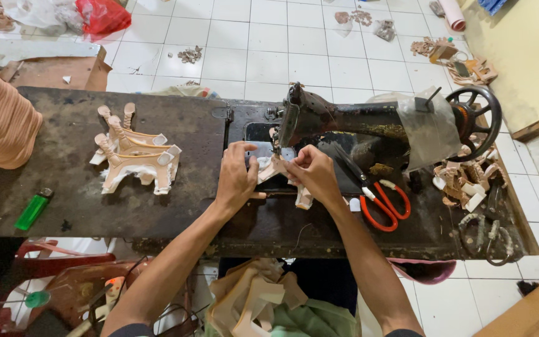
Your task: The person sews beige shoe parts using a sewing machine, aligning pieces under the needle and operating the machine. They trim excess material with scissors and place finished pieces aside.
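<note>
A black sewing machine [350, 122] stands on a dark worn table [63, 181]. Under its needle lies a tan and white strap piece [276, 168]. My left hand [236, 178] lies flat on the piece's left side, fingers spread, pressing it to the bed. My right hand [313, 173] pinches the piece just right of the needle. A white end of the piece [304, 198] sticks out below my right hand.
A stack of sewn tan strap pieces [135, 156] lies at the table's left, a green lighter [32, 210] nearer the front edge. Red-handled scissors [382, 200] lie right of my hands. More strap pieces [463, 181] pile by the handwheel [478, 115]. Cut pieces fill my lap [257, 299].
</note>
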Demonstrator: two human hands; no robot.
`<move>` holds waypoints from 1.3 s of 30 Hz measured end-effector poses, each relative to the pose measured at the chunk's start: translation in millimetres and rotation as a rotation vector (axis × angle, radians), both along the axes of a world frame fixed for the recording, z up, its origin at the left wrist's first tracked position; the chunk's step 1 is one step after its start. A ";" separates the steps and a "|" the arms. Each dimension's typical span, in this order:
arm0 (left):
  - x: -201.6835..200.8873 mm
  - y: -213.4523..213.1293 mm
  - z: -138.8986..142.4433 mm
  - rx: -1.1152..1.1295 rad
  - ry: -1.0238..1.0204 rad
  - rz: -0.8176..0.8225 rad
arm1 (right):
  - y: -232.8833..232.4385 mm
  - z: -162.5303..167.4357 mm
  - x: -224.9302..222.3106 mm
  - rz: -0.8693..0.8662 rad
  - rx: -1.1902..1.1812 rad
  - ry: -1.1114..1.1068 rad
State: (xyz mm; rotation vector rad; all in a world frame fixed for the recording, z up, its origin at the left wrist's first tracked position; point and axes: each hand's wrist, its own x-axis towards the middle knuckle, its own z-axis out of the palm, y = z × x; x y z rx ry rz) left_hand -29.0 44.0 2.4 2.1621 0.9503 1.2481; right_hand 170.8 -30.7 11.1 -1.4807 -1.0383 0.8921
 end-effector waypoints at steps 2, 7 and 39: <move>0.0 -1.2 1.7 0.001 0.018 -0.019 | -0.2 0.2 -0.4 -0.004 -0.013 -0.023; 1.5 -7.1 8.0 0.097 0.057 -0.037 | 0.1 2.1 -0.8 0.008 0.022 0.060; 1.5 -11.9 7.4 0.196 0.178 -0.169 | -0.6 2.0 -1.8 0.001 0.000 0.058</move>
